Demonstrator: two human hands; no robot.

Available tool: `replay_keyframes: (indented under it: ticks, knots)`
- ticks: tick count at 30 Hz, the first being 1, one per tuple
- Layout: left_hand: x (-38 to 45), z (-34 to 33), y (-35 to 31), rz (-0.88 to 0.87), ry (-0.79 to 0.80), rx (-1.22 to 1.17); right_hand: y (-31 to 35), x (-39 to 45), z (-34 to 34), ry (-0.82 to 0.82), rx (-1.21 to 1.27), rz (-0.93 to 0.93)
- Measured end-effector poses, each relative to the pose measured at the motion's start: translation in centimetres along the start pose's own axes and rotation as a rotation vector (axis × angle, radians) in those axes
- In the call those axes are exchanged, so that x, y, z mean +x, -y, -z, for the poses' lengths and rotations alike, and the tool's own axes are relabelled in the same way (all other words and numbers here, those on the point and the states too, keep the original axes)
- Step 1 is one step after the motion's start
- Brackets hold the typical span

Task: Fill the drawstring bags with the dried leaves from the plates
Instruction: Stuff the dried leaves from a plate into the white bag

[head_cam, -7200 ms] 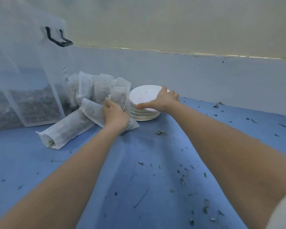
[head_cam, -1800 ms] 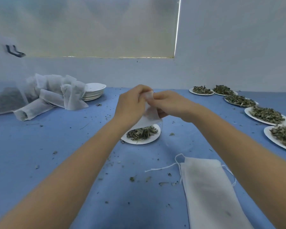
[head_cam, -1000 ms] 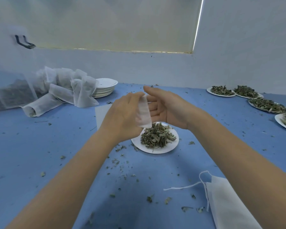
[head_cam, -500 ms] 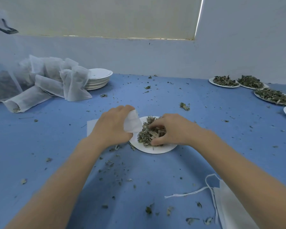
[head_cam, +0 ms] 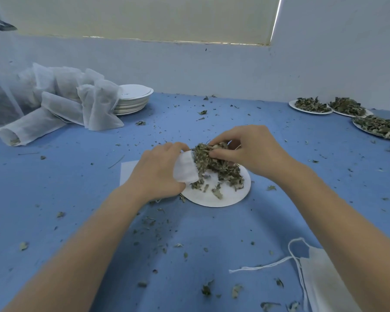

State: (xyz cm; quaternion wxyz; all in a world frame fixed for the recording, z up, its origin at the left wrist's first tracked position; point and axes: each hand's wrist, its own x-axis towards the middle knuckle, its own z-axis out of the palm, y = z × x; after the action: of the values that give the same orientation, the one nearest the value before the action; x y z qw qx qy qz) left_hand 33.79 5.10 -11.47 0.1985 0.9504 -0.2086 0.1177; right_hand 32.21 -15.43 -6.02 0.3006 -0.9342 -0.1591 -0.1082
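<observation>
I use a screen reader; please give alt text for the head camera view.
A right hand lifts a clump of dried leaves toward a small white bag gripped by the left hand, above a paper plate on a blue table.

Two bare forearms in view, no sleeves. Left hand (head_cam: pixel 158 174) and right hand (head_cam: pixel 250 149) bare: no gloves, rings, watch visible.

White drawstring bag (head_cam: pixel 185 168) held at plate's (head_cam: pixel 221 197) 9 o'clock edge, mouth toward 3 o'clock; clump of dried leaves (head_cam: pixel 212 161) lifted at mouth, rest on plate.
</observation>
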Motion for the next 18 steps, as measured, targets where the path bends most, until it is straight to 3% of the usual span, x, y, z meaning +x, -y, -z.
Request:
replay_keyframes:
  ticks: [10, 15, 18]
  knots:
    - [-0.1, -0.4, -0.4, 0.058, -0.102, -0.174, 0.8, -0.1, -1.4, 0.075, -0.126, 0.142]
    - [0.0, -0.9, -0.9, 0.042, -0.149, -0.196, 0.9, -0.3, -2.4, 0.016, 0.173, 0.089]
    - [0.0, -1.0, -1.1, 0.071, -0.159, -0.241, 0.7, -0.5, -2.4, 0.095, 0.382, 0.003]
